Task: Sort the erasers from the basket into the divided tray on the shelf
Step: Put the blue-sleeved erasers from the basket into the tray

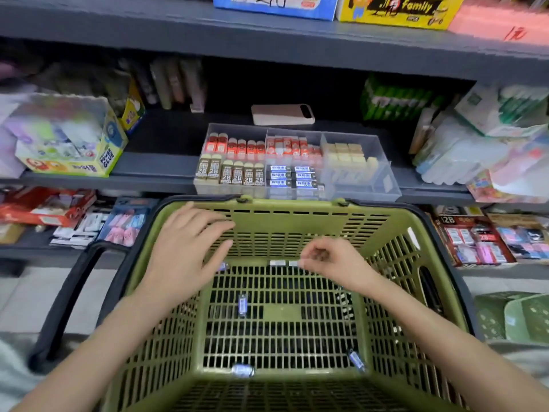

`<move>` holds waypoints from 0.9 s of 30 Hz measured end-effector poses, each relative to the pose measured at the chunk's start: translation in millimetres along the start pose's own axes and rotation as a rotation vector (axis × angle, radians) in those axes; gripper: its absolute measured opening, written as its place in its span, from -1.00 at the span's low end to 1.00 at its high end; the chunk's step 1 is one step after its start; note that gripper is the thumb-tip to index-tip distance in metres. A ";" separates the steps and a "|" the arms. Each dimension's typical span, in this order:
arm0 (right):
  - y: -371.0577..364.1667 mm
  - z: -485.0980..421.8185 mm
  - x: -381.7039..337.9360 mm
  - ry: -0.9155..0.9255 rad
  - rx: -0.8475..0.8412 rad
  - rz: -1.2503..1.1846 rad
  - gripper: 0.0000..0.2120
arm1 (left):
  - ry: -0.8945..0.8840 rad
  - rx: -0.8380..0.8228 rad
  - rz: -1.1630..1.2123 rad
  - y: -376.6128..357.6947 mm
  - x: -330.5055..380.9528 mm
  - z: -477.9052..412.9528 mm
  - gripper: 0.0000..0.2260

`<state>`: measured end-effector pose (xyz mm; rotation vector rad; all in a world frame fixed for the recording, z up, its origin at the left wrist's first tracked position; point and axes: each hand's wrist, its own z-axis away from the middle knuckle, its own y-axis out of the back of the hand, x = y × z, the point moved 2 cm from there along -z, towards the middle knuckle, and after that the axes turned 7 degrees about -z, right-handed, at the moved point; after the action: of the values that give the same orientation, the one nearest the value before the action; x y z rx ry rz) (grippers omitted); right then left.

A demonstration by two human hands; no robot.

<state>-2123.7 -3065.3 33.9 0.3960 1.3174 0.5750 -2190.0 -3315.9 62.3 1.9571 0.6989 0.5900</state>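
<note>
A green plastic basket (297, 221) fills the lower view. Several blue-sleeved erasers lie on its floor: one in the middle (242, 304), one at the near edge (242, 370), one at the near right (356, 359). Two pale erasers (277, 263) rest against the far wall. My left hand (185, 248) hovers open over the far left of the basket. My right hand (329, 260) is curled, its fingertips at the pale erasers; the grip is blurred. The clear divided tray (383, 185) on the shelf holds red, brown 2B, blue and cream erasers in separate compartments.
A pink phone (282, 114) lies behind the tray. A glue box (71, 144) stands on the shelf's left, packaged goods on its right (475, 150). The lower shelf holds more stationery packs (481, 239). Black basket handles (68, 292) hang at the left.
</note>
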 end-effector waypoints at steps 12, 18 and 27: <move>-74.5 55.3 132.4 -0.663 -0.518 0.748 -0.72 | 0.246 -0.456 0.442 -24.7 34.6 40.9 -0.79; -28.4 25.8 130.7 -0.740 0.440 -0.056 -0.87 | 0.365 -0.656 0.458 -105.2 73.1 39.4 -0.84; -46.0 13.8 133.5 -0.638 0.384 0.371 -0.71 | 0.100 -0.849 -0.083 -175.2 16.8 84.9 -0.31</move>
<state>-2083.2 -3021.2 -94.7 1.0619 0.7291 0.4411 -2162.5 -3287.8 -129.1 1.1113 0.4702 0.7778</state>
